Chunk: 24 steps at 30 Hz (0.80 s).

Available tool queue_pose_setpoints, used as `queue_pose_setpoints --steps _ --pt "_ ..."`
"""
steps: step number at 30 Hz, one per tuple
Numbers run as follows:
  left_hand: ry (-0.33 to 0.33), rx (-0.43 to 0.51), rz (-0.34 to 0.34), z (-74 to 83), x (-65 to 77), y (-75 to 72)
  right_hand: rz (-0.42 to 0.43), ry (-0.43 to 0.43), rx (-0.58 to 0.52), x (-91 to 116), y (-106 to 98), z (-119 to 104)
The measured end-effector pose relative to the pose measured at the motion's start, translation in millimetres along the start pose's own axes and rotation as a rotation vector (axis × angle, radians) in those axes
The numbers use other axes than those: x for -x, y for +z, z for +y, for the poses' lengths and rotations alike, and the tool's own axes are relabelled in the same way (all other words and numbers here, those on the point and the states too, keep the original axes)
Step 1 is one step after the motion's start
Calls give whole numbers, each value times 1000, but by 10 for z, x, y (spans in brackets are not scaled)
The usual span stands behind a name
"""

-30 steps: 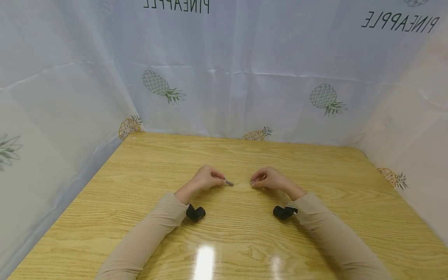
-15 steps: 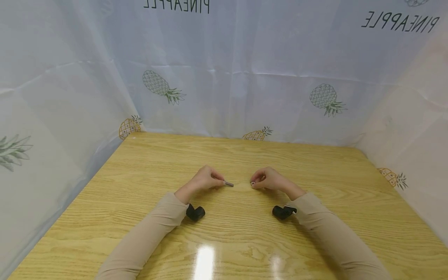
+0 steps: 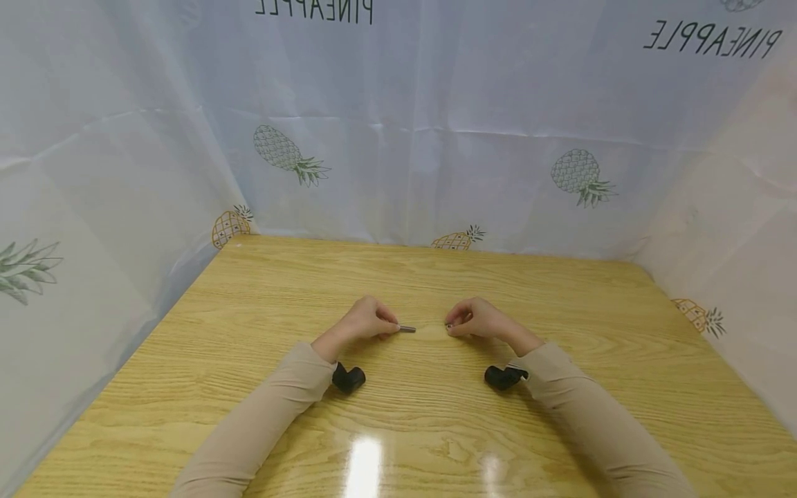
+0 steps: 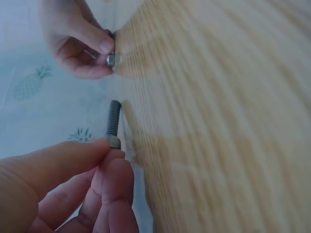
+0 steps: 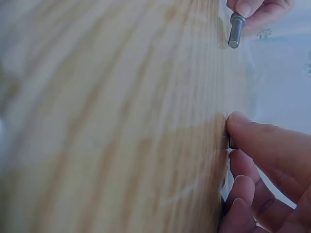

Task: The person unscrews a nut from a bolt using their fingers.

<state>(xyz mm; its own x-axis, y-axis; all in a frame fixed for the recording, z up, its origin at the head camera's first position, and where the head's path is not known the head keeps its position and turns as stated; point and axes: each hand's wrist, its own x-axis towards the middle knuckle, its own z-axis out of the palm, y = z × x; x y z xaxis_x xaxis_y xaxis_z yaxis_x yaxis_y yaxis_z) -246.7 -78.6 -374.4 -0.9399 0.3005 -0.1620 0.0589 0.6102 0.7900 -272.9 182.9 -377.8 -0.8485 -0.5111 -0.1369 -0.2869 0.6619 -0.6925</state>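
Note:
My left hand pinches a grey metal bolt by its head between thumb and fingers. In the left wrist view the bolt's threaded shank sticks out past the fingertips, towards the other hand. Across a short gap, my right hand pinches a small metal nut close over the table. From the right wrist view, the nut is mostly hidden between thumb and finger, while the bolt points its free end this way. Bolt and nut are apart.
Both hands are over the middle of a wood-grain table. A black wrist-worn piece shows at the left cuff and another black piece at the right. Behind the table hangs a white curtain with pineapple prints.
The bolt in my left hand has swung from a slight downward slant to nearly level. The nut has turned slightly in my right fingers. Both hands stay almost in place.

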Motion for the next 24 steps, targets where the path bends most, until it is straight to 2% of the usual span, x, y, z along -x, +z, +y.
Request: queue_pose_setpoints --steps 17,24 --pt "29 -49 -10 -8 16 -5 27 -10 34 18 -20 6" --pt "26 -19 5 -13 37 -54 56 12 11 22 -70 -10"
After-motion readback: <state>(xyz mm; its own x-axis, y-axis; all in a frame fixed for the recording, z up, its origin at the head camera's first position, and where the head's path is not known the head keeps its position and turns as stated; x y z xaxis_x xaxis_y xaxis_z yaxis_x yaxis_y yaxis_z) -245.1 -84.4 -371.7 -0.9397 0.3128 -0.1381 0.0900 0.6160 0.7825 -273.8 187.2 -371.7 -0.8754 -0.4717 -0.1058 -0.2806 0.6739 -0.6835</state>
